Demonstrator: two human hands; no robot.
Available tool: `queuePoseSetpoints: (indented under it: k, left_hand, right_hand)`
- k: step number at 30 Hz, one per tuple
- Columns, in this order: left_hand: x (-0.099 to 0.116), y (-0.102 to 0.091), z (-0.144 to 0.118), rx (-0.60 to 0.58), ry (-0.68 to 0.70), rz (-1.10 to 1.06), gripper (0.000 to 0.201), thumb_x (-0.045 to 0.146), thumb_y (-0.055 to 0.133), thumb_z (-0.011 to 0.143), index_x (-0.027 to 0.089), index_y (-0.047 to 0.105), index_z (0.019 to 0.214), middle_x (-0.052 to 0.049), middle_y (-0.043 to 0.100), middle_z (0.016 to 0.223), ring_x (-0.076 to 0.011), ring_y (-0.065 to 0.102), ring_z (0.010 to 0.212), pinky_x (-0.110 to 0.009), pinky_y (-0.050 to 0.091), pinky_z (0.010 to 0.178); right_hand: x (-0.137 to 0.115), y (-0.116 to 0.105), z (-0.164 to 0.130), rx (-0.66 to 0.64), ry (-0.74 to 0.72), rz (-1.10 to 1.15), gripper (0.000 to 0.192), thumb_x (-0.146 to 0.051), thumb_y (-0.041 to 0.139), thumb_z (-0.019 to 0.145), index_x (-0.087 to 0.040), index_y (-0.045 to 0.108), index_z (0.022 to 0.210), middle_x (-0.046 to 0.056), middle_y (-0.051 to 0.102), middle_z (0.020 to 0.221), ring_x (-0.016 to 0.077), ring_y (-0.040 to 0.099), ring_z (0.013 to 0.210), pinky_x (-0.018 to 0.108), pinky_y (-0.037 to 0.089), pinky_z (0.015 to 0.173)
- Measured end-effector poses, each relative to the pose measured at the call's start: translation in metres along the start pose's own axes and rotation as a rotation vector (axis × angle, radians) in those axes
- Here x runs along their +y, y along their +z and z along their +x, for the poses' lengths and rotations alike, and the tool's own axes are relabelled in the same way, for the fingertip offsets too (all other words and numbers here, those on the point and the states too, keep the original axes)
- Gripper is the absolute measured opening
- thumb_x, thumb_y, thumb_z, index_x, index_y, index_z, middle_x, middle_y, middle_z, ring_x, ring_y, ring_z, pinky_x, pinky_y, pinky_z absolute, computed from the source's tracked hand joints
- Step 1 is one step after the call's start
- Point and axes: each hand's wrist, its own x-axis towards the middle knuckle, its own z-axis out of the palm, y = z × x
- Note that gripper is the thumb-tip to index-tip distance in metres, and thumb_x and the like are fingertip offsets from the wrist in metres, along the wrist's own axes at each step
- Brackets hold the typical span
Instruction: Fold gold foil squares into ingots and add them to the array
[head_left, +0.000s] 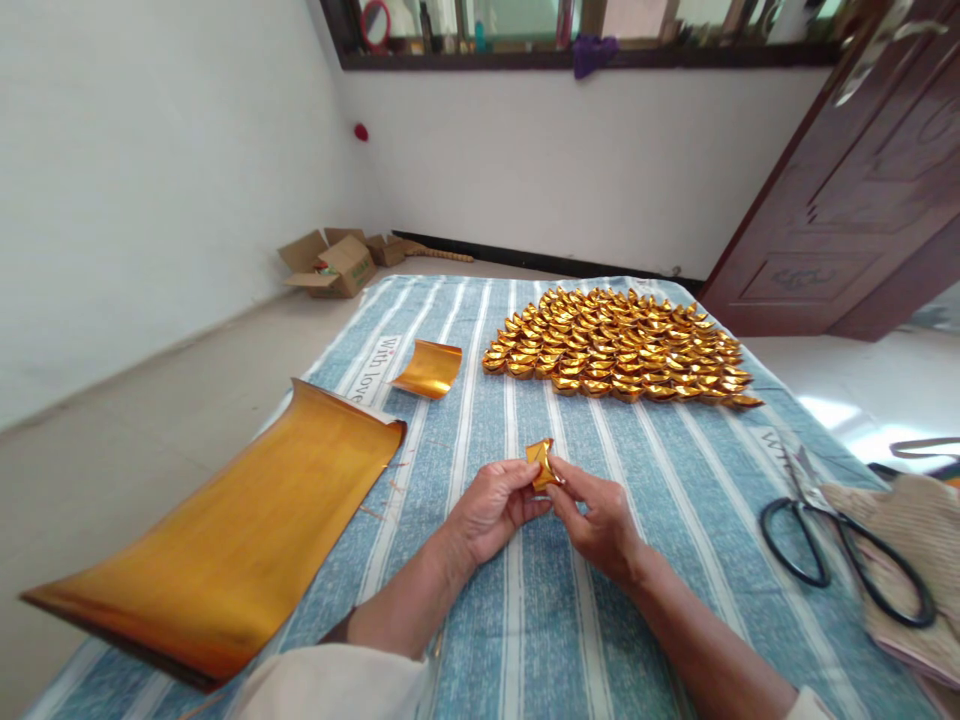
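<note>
Between my two hands, above the middle of the table, is a small folded piece of gold foil paper (539, 458). My left hand (495, 505) pinches it from the left, thumb on its face. From the right, my right hand (596, 508) grips its edge between thumb and fingers. Beyond my hands lie many folded gold paper ingots (622, 345), packed in curved rows. A small curled square of gold paper (429, 369) rests to the left. Nearer on the left is a large sheet of gold paper (247, 520) with curled edges.
The table wears a blue and white striped cloth (480, 600). Black-handled scissors (832, 530) lie at the right, partly on a beige knitted cloth (907, 540). An opened cardboard box (341, 268) stands on the floor at far left. A brown door (840, 200) is at the right.
</note>
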Motion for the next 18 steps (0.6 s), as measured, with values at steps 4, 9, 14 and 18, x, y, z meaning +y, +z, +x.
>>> queuePoseSetpoints:
  k: [4,9,14,18]
  left_hand:
    - [-0.0005,0.0009,-0.0010,0.000,0.006,-0.016,0.016,0.020,0.076,0.073,0.007,0.068,0.079,-0.007,0.066,0.077,-0.0141,0.063,0.072,-0.026,0.054,0.069]
    - [-0.0009,0.0014,-0.0002,0.002,0.011,-0.022,0.014,0.019,0.074,0.074,0.007,0.068,0.079,-0.007,0.065,0.076,-0.0139,0.062,0.071,-0.026,0.054,0.069]
    - [-0.0013,0.0001,0.0022,0.032,0.004,-0.012,0.012,0.017,0.072,0.076,0.007,0.068,0.081,-0.009,0.067,0.082,-0.0149,0.064,0.073,-0.025,0.054,0.068]
    - [-0.0012,-0.0007,0.0021,0.038,0.007,0.000,0.012,0.018,0.072,0.076,0.007,0.067,0.079,-0.009,0.067,0.080,-0.0147,0.063,0.072,-0.025,0.054,0.068]
  right_hand:
    - [0.0019,0.0014,-0.0017,-0.002,-0.022,-0.062,0.033,-0.022,0.049,0.090,-0.017,0.062,0.120,0.009,0.074,0.094,0.0201,0.071,0.080,0.029,0.058,0.071]
    - [0.0037,0.0020,-0.0030,-0.021,-0.017,-0.098,0.032,-0.022,0.047,0.091,-0.016,0.063,0.118,0.010,0.074,0.090,0.0195,0.071,0.078,0.029,0.057,0.071]
    - [0.0055,0.0029,-0.0039,0.047,-0.031,-0.151,0.026,-0.023,0.050,0.090,-0.017,0.069,0.107,0.009,0.074,0.086,0.0192,0.070,0.075,0.029,0.056,0.071]
    - [0.0042,0.0021,-0.0017,0.031,-0.023,-0.095,0.022,-0.021,0.050,0.090,-0.020,0.072,0.096,0.004,0.073,0.077,0.0152,0.068,0.066,0.025,0.055,0.064]
